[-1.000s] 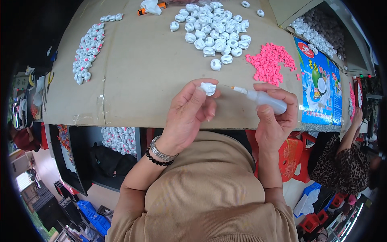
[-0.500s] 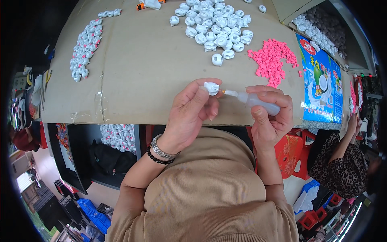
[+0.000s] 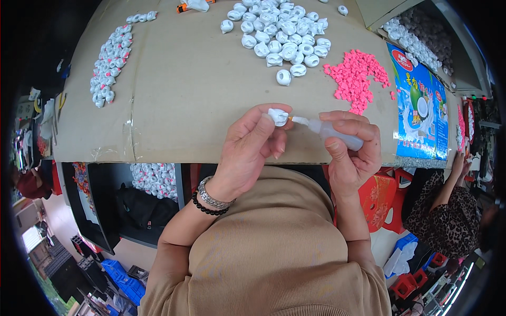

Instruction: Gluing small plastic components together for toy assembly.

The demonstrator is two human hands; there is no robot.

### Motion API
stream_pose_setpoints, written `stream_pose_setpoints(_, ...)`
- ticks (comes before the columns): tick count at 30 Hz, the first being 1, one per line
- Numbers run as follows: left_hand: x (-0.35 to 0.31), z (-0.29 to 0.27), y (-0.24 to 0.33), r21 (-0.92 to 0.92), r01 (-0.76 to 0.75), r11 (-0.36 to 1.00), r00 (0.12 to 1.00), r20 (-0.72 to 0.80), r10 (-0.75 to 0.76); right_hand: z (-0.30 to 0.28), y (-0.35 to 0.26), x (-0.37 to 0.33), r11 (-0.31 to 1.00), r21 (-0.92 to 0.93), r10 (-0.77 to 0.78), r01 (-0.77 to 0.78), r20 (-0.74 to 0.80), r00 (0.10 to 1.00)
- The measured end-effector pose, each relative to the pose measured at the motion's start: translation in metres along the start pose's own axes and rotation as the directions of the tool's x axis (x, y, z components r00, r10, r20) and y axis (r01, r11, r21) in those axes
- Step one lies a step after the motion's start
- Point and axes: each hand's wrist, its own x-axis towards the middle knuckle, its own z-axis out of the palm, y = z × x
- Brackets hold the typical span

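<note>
Between its thumb and fingers my left hand (image 3: 250, 142) pinches a small white figure piece (image 3: 278, 117) above the table's near edge. My right hand (image 3: 354, 145) is wrapped round a translucent squeeze bottle (image 3: 342, 136), held tilted with its narrow nozzle pointing left. The nozzle's tip is at the right side of the white piece; whether they touch I cannot tell. Beyond my hands lies a heap of similar white pieces (image 3: 287, 39). Small pink pieces (image 3: 358, 79) are spread out to the right of that heap.
Finished-looking rows of white pieces with pink bits (image 3: 112, 63) lie at the left of the tan table (image 3: 174, 105). A blue printed sheet (image 3: 419, 105) covers the right end. Under the table, an open drawer (image 3: 153, 181) holds more white pieces. Another person (image 3: 448, 210) works at the far right.
The bottle and my right hand have shifted very slightly left. The white piece has turned a little in my left fingers.
</note>
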Motion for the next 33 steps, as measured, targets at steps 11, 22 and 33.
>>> stream_pose_setpoints(11, 0.0001, -0.0008, 0.0012, 0.005, 0.008, 1.0, 1.0, 0.002, -0.008, -0.0033, -0.0024, -0.0011, 0.998, -0.036, -0.061, 0.061, -0.003, 0.998)
stream_pose_setpoints(22, -0.0003, -0.0006, 0.0004, -0.015, -0.002, 1.0, 1.0, -0.008, 0.002, -0.0023, -0.0004, -0.0013, 0.995, -0.06, -0.075, 0.074, -0.009, 0.997)
stream_pose_setpoints(33, 0.0011, 0.0002, -0.0005, -0.012, -0.016, 1.0, 1.0, -0.014, 0.016, -0.0016, -0.0023, 0.0002, 0.987, -0.097, -0.124, 0.124, 0.009, 0.992)
